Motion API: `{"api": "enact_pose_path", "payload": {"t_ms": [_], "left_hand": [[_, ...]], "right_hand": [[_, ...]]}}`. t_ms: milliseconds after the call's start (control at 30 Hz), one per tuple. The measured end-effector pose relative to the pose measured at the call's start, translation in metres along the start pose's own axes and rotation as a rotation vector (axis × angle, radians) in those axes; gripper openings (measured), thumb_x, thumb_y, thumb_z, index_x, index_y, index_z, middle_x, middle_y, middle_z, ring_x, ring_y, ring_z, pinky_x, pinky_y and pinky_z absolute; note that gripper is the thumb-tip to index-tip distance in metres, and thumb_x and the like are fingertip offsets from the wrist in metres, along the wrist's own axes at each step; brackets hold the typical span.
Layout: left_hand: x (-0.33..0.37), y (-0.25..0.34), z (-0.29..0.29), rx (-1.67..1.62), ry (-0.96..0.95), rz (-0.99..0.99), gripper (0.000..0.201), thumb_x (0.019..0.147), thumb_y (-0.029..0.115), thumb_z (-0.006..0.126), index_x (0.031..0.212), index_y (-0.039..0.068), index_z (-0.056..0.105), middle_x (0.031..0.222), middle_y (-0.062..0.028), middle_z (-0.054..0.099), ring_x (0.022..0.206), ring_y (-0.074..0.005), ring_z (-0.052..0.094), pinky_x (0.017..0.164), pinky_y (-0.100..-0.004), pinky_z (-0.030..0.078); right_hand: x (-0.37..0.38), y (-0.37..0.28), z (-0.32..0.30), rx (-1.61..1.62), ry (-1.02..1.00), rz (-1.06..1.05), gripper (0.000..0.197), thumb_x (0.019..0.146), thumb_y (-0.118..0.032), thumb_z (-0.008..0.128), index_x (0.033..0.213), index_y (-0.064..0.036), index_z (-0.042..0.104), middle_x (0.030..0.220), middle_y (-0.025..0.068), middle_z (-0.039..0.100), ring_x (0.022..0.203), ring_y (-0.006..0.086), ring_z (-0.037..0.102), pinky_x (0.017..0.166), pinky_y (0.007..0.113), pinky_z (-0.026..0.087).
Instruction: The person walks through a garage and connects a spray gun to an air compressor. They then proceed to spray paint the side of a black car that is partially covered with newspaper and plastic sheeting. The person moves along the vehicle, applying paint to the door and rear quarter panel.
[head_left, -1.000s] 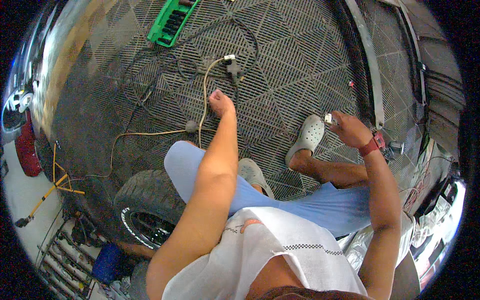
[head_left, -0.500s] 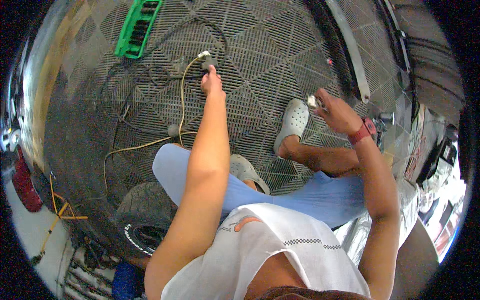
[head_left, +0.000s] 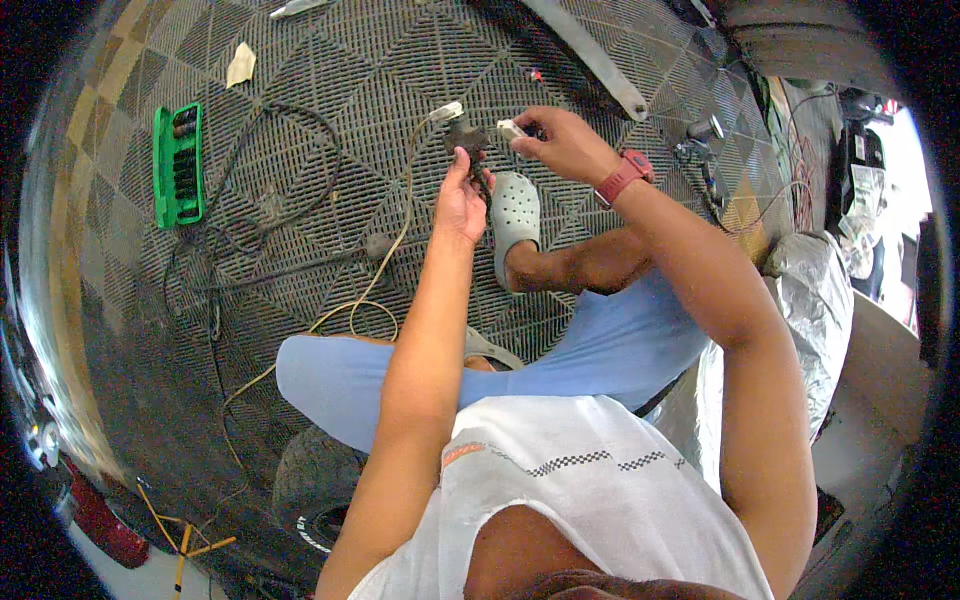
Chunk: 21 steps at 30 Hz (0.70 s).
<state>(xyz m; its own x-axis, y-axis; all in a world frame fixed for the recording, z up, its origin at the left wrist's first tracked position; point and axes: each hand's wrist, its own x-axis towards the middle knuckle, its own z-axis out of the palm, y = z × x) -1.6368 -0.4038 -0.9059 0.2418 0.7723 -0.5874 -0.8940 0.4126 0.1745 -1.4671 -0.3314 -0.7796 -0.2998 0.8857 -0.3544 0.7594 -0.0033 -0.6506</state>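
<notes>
My left hand [head_left: 463, 205] is closed around a dark, blocky outlet-like connector [head_left: 464, 136] with a dark cable running down past the palm. A white plug [head_left: 446, 112] sits at the connector's left side, and a cream cord [head_left: 408, 190] trails from it toward my knee. Just to the right, my right hand [head_left: 562, 145] pinches a small white plug-like piece [head_left: 509, 129] between thumb and fingers. That piece points at the connector, with a small gap between them. Its far end is hidden by my fingers.
Grey slatted tiles [head_left: 330, 190] cover the floor. A green case [head_left: 198, 165] with several black sockets lies at left, near looping black cable [head_left: 335, 150]. A long metal bar [head_left: 585, 60] lies at the upper right. A tire [head_left: 305, 470] stands by my left leg.
My right hand has moved left with the white piece, close to the connector. My left hand has turned, showing more palm. The view has shifted, so the green case appears lower and farther left.
</notes>
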Motion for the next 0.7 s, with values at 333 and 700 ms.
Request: {"api": "enact_pose_path", "payload": {"t_ms": [333, 700], "left_hand": [[-0.002, -0.018, 0.002, 0.019, -0.027, 0.077, 0.039, 0.091, 0.042, 0.073, 0.116, 0.015, 0.062, 0.104, 0.0042, 0.063, 0.091, -0.0108, 0.054, 0.081, -0.0277, 0.046], [-0.003, -0.023, 0.015, 0.095, 0.010, 0.156, 0.039, 0.091, 0.043, 0.073, 0.116, 0.016, 0.062, 0.104, 0.0041, 0.063, 0.090, -0.0106, 0.054, 0.081, -0.0293, 0.045]], "right_hand": [[-0.011, 0.004, 0.006, -0.203, 0.080, -0.124, 0.033, 0.084, -0.029, 0.074, 0.103, -0.0017, 0.070, 0.089, 0.0197, 0.071, 0.080, 0.0349, 0.068, 0.075, 0.042, 0.053], [-0.013, 0.002, 0.002, -0.230, 0.054, -0.056, 0.033, 0.084, -0.029, 0.073, 0.101, -0.0007, 0.071, 0.091, 0.0205, 0.072, 0.086, 0.0368, 0.069, 0.078, 0.044, 0.054]]}}
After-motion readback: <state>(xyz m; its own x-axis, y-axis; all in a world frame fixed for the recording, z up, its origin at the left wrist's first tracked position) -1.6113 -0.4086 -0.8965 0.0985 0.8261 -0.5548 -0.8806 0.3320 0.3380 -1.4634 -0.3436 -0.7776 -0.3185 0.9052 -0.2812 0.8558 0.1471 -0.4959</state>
